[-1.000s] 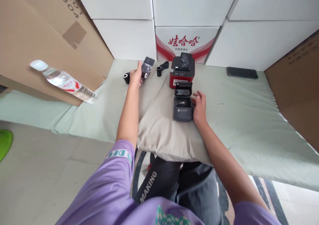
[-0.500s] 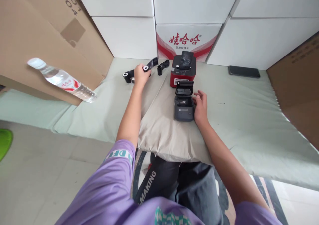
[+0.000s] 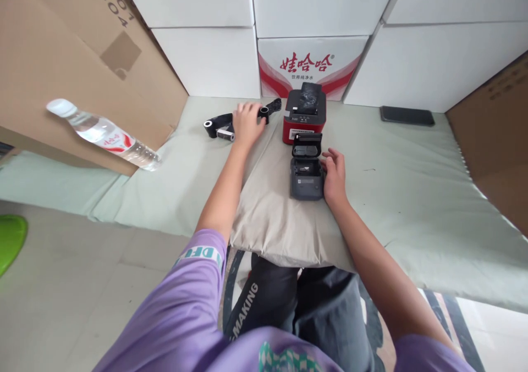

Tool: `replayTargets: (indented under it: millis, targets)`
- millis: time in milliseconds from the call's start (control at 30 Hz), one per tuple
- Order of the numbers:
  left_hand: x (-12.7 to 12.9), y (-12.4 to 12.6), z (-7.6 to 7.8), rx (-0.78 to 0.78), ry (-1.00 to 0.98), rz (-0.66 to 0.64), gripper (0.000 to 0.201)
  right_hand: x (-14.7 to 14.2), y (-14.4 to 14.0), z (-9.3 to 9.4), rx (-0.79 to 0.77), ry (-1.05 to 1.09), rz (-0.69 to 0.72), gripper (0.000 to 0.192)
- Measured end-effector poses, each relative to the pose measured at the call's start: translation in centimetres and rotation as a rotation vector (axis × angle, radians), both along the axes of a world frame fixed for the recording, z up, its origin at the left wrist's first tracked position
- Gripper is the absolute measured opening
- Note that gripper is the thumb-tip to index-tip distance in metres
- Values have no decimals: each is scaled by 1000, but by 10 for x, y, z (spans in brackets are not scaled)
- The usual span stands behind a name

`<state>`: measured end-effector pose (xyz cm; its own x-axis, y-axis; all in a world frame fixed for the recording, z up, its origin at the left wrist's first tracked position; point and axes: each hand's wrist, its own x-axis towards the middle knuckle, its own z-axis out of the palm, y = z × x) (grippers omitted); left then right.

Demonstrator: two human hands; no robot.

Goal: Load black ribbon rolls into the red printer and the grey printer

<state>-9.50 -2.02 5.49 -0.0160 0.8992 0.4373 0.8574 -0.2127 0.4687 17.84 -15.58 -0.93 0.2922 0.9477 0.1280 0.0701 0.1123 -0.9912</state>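
Note:
My left hand (image 3: pixel 248 125) is over a group of small black film rolls, fingers stretched out and palm down. Its thumb side meets a roll with a black core (image 3: pixel 264 114). A roll with a white core (image 3: pixel 208 125) lies to the left, and a small white-and-black roll (image 3: pixel 225 135) is just beside the wrist. What lies beneath the palm is hidden. My right hand (image 3: pixel 335 178), loosely open, rests against the right side of a small dark grey label printer (image 3: pixel 307 189). Its lid (image 3: pixel 306 145) stands raised, showing the inner bay.
Behind the grey printer is a red-and-black printer (image 3: pixel 304 120) with black film on top. A black phone (image 3: pixel 407 116) lies at the right. A water bottle (image 3: pixel 105 134) is at the left, beside a cardboard box (image 3: pixel 82 59). White boxes (image 3: pixel 218 61) line the back.
My left hand has shifted slightly right and its fingers have spread; the white-cored roll seen in it is now out of sight. My right hand and the grey printer stay put.

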Motion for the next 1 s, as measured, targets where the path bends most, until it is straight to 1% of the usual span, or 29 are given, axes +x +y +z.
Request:
replayTargets:
  millis: [67, 167, 233, 333, 400, 500, 533, 600, 667, 700, 733, 767, 833, 867, 933, 1000]
  targets:
    - [12, -1, -6, -40, 45, -100, 48, 0, 0, 0, 9, 2, -1, 49]
    - [24, -2, -14, -82, 58, -160, 60, 0, 1, 0, 13, 11, 0, 50]
    - [26, -2, -17, -86, 19, -149, 62, 0, 1, -1, 10, 8, 3, 49]
    - [25, -1, -19, -89, -56, -80, 60, 0, 1, -2, 5, 5, 4, 48]
    - [24, 0, -19, -92, -94, -49, 56, 0, 1, -2, 3, 12, 5, 49]
    - [21, 0, -15, -73, -172, -55, 47, 1, 2, -3, 5, 16, 6, 50]
    - [21, 0, -11, -60, -207, -62, 42, 1, 2, -3, 5, 15, 6, 50]
    - [19, -1, 3, -27, -300, -46, 29, 1, 2, -4, 5, 14, 7, 49]
    - [18, -4, 23, 10, -416, 21, 20, 1, 3, -4, 9, 14, 10, 49]
    - [18, -6, 35, 31, -474, 54, 20, 1, 3, -5, 11, 16, 10, 49]
    - [19, -9, 46, 49, -517, 57, 20, 1, 3, -5, 13, 19, 9, 50]
    - [20, -13, 58, 67, -549, 23, 17, 0, 3, -6, 13, 24, 9, 50]
    - [24, -24, 79, 83, -602, -102, 9, 0, 4, -7, 14, 30, 7, 51]
    - [28, -30, 88, 78, -635, -166, 9, 0, 4, -7, 16, 29, 7, 51]
    - [38, -45, 103, 38, -720, -255, 12, 0, 4, -7, 23, 19, 7, 50]
    - [49, -61, 114, -5, -804, -333, 13, 0, 5, -7, 28, 8, 4, 50]
